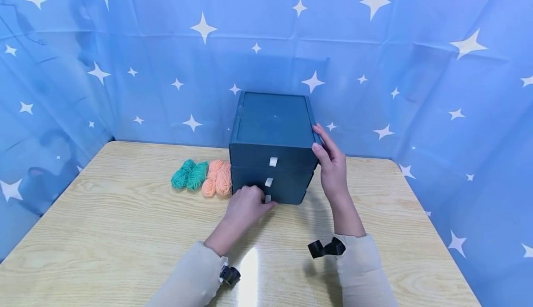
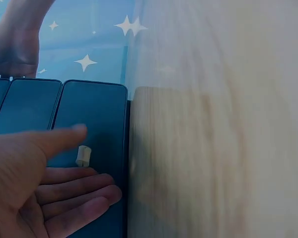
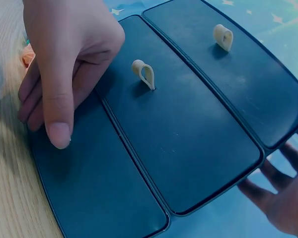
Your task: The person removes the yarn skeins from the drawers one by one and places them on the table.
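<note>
A dark blue three-drawer box (image 1: 275, 119) stands on the table, with a small pale pull tab on each drawer front. My left hand (image 1: 245, 207) is at the lowest drawer. In the left wrist view its thumb and fingers lie apart on either side of the bottom pull tab (image 2: 83, 155), fingertips close to the drawer front (image 2: 97, 106). The middle tab (image 3: 144, 74) and top tab (image 3: 223, 38) stick out free in the right wrist view. My right hand (image 1: 334, 168) rests against the box's right side, thumb near the top front corner. All three drawers sit closed.
Left of the box lie teal yarn skeins (image 1: 189, 175) and peach yarn skeins (image 1: 217, 178), the peach ones close beside it. The wooden table (image 1: 125, 233) ends at a blue star-patterned curtain (image 1: 258, 15) behind the box.
</note>
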A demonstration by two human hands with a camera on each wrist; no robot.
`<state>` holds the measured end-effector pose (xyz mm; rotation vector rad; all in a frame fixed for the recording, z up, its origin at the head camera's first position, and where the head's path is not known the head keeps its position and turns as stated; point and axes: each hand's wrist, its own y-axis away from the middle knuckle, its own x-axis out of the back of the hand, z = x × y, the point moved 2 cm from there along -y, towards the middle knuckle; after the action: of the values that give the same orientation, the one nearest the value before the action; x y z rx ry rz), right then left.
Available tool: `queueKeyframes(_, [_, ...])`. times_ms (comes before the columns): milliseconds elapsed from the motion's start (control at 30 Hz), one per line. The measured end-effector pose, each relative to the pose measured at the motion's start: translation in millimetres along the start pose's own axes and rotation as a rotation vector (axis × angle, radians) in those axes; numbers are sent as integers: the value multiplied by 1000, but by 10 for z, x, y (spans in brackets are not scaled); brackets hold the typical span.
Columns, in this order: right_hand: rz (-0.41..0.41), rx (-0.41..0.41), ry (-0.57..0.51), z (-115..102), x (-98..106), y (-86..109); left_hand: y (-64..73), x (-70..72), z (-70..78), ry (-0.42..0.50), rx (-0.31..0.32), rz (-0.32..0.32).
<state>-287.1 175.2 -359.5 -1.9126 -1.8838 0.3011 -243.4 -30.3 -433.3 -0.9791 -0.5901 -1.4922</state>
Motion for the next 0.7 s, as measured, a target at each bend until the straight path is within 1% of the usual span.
queueKeyframes(67, [2, -3, 5, -4, 2, -2, -6, -12, -6, 3, 2, 4])
queueKeyframes(200, [3, -10, 9, -4, 17, -3, -9, -30, -4, 0, -18, 14])
queueKeyframes(400, [6, -16, 12, 6, 41, -1, 7, -37, 5, -25, -64, 39])
queueKeyframes(567, [-1, -17, -2, 12, 30, 4, 70, -29, 1, -72, -110, 52])
queueKeyframes(700, [-7, -22, -6, 7, 9, -2, 171, -17, 7, -115, -151, 52])
